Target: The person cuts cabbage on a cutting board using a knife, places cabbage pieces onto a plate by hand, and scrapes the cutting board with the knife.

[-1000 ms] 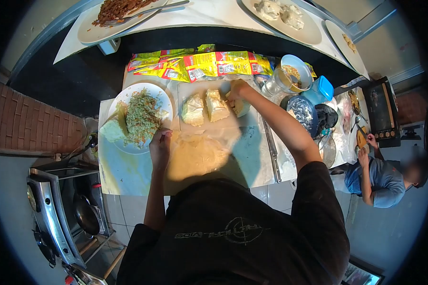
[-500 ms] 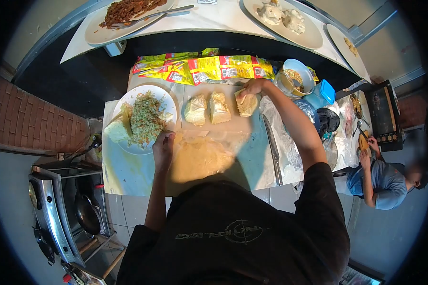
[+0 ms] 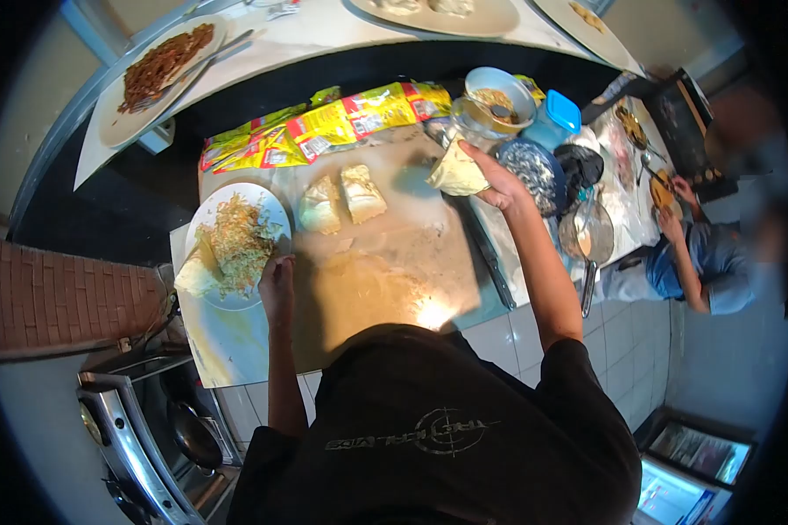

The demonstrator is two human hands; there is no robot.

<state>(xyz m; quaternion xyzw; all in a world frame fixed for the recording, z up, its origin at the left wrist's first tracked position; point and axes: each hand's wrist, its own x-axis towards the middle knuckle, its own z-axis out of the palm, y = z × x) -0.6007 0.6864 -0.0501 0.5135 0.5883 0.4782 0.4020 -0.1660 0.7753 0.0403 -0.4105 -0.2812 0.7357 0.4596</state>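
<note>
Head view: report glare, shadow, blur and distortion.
Head view: white glare burns out a spot on the pale brown worktop; head view: dark shadow lies beside the left forearm; head view: the pale yellow cabbage wedge in the right hand is brightly lit; head view: the person in blue has a blurred head; head view: the long white shelf bows and corners go black.

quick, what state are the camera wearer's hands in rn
Left hand: curled at the edge of the plate; cannot tell if holding anything.
Right hand: holding a pale cabbage piece.
</note>
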